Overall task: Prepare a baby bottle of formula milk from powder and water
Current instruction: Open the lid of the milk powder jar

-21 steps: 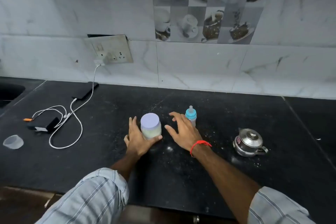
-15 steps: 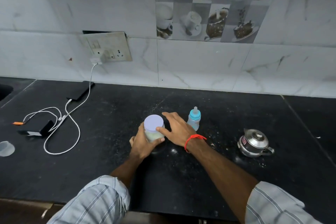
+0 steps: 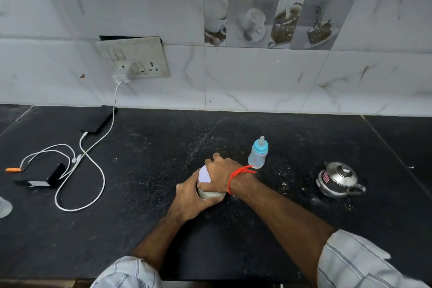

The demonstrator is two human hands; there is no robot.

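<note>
A small jar of pale powder (image 3: pixel 210 194) with a lilac lid (image 3: pixel 203 175) stands on the black counter (image 3: pixel 152 229). My left hand (image 3: pixel 190 199) wraps around the jar's body from the left. My right hand (image 3: pixel 222 173), with a red thread at the wrist, lies over the lid and grips it from above. Most of the jar is hidden by both hands. A baby bottle (image 3: pixel 258 153) with a blue collar and clear teat stands upright just behind and to the right of my right hand, untouched.
A small steel kettle (image 3: pixel 337 180) sits on the right. On the left lie white charger cables (image 3: pixel 79 170), a black adapter (image 3: pixel 38 179), a phone (image 3: pixel 98 119) near the wall socket (image 3: pixel 133 58), and a clear cap (image 3: pixel 3 207) at the left edge.
My left hand closed around the jar. My right hand came from beside the jar onto its lid and now covers it. The camera view shifted slightly.
</note>
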